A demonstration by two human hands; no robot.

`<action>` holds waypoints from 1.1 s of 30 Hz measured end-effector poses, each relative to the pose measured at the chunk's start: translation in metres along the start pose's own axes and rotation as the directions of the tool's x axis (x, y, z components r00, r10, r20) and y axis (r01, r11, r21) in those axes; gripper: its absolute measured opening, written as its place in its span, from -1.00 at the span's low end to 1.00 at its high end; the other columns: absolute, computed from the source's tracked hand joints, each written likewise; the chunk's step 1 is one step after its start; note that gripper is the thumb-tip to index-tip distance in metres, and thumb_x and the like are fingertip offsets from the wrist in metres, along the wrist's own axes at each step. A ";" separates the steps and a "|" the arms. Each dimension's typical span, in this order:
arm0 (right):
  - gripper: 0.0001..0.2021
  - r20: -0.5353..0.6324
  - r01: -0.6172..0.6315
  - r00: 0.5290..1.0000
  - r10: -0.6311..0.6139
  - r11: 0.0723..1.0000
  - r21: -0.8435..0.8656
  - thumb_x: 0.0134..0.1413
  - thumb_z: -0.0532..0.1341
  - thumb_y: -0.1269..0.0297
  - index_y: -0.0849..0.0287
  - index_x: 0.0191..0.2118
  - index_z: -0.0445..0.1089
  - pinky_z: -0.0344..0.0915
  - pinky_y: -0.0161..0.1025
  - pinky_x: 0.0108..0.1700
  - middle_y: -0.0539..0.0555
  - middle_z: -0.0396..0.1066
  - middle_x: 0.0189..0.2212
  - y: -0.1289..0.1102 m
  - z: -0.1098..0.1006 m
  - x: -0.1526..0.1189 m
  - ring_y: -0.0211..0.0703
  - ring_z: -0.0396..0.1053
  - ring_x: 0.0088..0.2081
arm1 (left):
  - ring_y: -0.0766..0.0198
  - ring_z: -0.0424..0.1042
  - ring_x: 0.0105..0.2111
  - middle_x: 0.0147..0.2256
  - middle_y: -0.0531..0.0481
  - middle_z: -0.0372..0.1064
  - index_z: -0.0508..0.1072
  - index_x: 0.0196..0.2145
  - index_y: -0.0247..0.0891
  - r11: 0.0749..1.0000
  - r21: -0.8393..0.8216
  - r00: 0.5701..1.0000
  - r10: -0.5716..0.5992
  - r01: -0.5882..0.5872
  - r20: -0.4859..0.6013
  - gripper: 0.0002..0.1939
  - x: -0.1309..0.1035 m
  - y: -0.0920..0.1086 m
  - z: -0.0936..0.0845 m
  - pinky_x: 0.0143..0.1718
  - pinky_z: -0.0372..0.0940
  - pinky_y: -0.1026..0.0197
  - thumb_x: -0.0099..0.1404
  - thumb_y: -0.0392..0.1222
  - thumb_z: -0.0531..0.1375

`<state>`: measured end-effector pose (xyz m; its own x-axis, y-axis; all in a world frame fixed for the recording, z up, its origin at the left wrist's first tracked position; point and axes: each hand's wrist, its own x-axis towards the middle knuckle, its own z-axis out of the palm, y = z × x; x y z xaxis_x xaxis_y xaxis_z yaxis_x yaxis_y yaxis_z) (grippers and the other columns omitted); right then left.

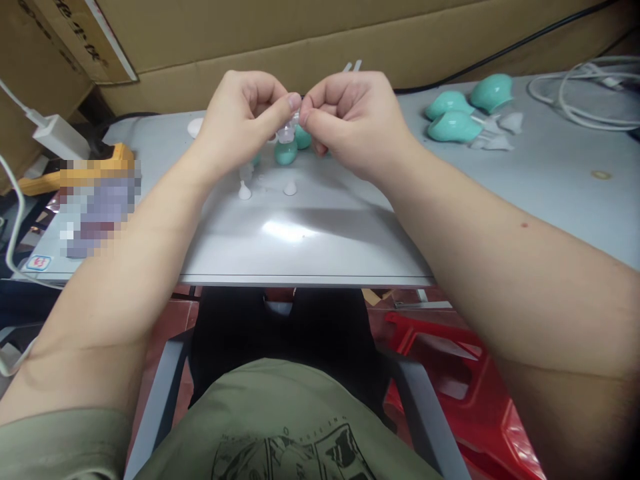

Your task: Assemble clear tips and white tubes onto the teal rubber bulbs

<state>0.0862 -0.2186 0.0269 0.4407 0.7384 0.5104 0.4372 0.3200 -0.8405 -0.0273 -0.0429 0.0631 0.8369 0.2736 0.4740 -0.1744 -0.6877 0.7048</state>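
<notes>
My left hand (253,110) and my right hand (350,117) meet near the table's back edge, thumbs and forefingers pinched almost together. A small clear piece (287,131) shows under my left fingertips, which are closed on it. What my right fingertips hold, if anything, is too small to make out. Just below the clear piece sits a rounded teal part (285,153), with another teal part (302,137) behind it. Two small white cone-shaped pieces lie nearer me, one on the left (245,191) and one on the right (290,189).
Several glossy teal bulbs (454,127) with whitish ends lie at the back right of the grey table (320,257). Beyond them is a coiled white cable (563,97). A white charger (63,138) and a yellow object (123,160) are at the left. Cardboard stands behind.
</notes>
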 end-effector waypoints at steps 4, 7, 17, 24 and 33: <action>-0.87 -0.004 0.032 0.999 -0.032 0.999 0.020 0.32 0.33 0.31 -0.02 -0.31 0.52 -0.06 0.02 -0.32 0.00 0.30 -0.52 0.005 -0.002 0.001 -0.13 0.14 -0.48 | -0.21 0.52 -0.19 -0.32 -0.15 0.56 0.74 -0.18 0.07 0.975 -0.035 0.948 0.221 -0.219 0.229 -0.56 -0.023 0.006 -0.001 -0.30 0.33 -0.20 0.18 0.35 0.33; -0.84 0.043 0.014 0.999 -0.013 1.000 -0.005 0.42 0.33 0.30 -0.06 -0.28 0.53 0.00 0.00 -0.29 0.00 0.35 -0.46 0.007 -0.003 0.000 -0.12 0.17 -0.44 | -0.30 0.55 -0.01 -0.23 -0.18 0.59 0.75 0.09 0.10 0.957 -0.049 0.898 0.284 -0.284 0.336 -0.43 -0.046 0.015 0.000 -0.21 0.43 -0.25 0.25 0.36 0.33; -0.88 -0.006 -0.015 1.000 0.015 1.000 -0.011 0.28 0.26 0.27 -0.03 -0.32 0.38 -0.03 -0.05 -0.28 0.01 0.26 -0.52 -0.003 0.007 -0.003 -0.13 0.10 -0.46 | -0.10 0.44 -0.37 -0.37 -0.19 0.55 0.62 -0.45 0.03 0.993 -0.067 0.992 0.103 -0.098 0.074 -0.71 -0.001 -0.007 0.001 -0.35 0.21 -0.16 0.10 0.25 0.42; -0.90 0.041 0.009 0.999 -0.006 0.998 -0.070 0.31 0.24 0.29 -0.04 -0.28 0.36 0.01 -0.01 -0.25 0.02 0.33 -0.47 -0.005 -0.001 -0.005 -0.08 0.14 -0.42 | 0.11 0.36 -0.40 -0.39 -0.15 0.52 0.55 -0.45 -0.04 0.996 -0.029 0.994 0.086 -0.084 0.067 -0.52 0.000 -0.005 0.000 -0.37 0.14 -0.08 0.11 0.41 0.46; -0.83 0.013 0.045 0.999 -0.044 0.994 -0.095 0.37 0.25 0.35 -0.04 -0.29 0.33 -0.04 -0.01 -0.23 0.08 0.24 -0.49 -0.004 0.000 -0.004 -0.05 0.10 -0.34 | 0.15 0.41 -0.33 -0.30 -0.13 0.58 0.55 -0.35 -0.09 0.995 -0.007 0.980 0.101 -0.102 0.173 -0.39 -0.002 -0.005 -0.008 -0.31 0.21 -0.08 0.27 0.54 0.45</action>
<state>0.0826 -0.2226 0.0285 0.4110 0.7308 0.5450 0.5291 0.2956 -0.7954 -0.0321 -0.0345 0.0632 0.8918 0.0823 0.4448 -0.2624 -0.7068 0.6569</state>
